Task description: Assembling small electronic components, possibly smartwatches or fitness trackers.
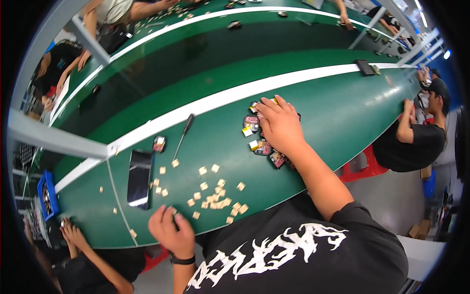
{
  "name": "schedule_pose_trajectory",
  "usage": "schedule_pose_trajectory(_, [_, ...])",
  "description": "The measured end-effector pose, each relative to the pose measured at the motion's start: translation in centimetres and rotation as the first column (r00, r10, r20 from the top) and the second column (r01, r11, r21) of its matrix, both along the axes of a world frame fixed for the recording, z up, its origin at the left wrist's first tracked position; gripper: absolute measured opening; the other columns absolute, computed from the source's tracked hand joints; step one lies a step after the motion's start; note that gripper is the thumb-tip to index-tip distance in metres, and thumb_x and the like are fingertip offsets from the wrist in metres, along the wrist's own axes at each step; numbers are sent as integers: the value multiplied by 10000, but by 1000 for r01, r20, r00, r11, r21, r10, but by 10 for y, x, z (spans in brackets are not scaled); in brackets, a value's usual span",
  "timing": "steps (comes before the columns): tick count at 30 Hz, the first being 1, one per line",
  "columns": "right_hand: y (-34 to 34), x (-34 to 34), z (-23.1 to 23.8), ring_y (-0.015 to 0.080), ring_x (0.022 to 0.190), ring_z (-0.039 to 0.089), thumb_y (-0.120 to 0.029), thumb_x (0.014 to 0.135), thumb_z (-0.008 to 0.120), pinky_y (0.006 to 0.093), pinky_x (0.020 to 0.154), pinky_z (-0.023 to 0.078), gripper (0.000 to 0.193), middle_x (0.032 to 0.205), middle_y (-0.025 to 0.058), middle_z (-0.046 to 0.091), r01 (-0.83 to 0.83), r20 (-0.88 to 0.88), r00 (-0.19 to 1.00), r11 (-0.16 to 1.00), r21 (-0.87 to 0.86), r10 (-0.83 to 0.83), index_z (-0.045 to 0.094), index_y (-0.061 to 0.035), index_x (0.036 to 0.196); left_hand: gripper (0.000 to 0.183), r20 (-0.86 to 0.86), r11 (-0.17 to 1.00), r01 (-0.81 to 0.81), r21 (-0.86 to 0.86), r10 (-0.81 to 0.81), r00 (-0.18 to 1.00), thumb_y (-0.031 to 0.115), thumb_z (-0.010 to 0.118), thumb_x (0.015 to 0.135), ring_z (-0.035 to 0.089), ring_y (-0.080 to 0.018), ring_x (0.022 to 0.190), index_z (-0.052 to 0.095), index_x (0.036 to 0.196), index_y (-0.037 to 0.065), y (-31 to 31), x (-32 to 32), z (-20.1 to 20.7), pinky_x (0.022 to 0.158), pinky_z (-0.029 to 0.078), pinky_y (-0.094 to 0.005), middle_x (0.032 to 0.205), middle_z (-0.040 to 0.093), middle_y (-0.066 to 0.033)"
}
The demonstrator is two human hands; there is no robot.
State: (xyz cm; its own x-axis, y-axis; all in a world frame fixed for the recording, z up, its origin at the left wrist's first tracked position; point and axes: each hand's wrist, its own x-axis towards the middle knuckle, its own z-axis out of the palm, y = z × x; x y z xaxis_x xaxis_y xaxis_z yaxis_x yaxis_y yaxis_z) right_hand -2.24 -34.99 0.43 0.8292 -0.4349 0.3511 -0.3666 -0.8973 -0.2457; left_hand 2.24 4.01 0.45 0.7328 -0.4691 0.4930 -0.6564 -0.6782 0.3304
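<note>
The right hand [278, 122], fingers spread flat, covers a cluster of small dark parts [259, 142] at centre frame, corralling them. The left hand [169, 230], at lower centre, pinches a tan square [174, 210] from the scattered squares; nearby lies a phone [139, 177].

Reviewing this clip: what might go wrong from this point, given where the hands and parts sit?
The right hand presses on a pile of small dark parts near the table edge; a sweep might push some off. The left hand sits by scattered tan squares at the near edge, and a phone lies close.
</note>
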Motion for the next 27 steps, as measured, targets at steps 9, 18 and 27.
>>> schedule_pose_trajectory(9, [77,21,44,391,1320,540,-153,1020,568,566,1111,405,253,1384,149,615,-394,226,905,911,125,360,647,-67,1245,510,-140,920,390,-38,-392,909,194,764,808,480,-452,1335,648,1284,54,-38,-12,21,1130,332,-620,1450,526,-223])
schedule_pose_trajectory(18, [78,-95,70,315,863,688,-365,772,875,423,736,549,569,1012,118,641,-75,-182,968,889,451,173,668,-61,1207,349,-295,888,361,-284,-439,849,-9,711,808,642,-377,1060,660,1153,-34,-43,-4,28,920,508,-444,1227,654,-189])
schedule_pose_trajectory(27, [96,-93,59,282,785,708,-315,731,911,372,676,571,500,937,102,669,-162,-52,973,829,535,224,698,-34,1085,443,-674,787,197,-585,-607,422,42,674,933,678,-232,1003,556,1354,-27,-65,-23,31,868,544,-342,1205,670,-176])
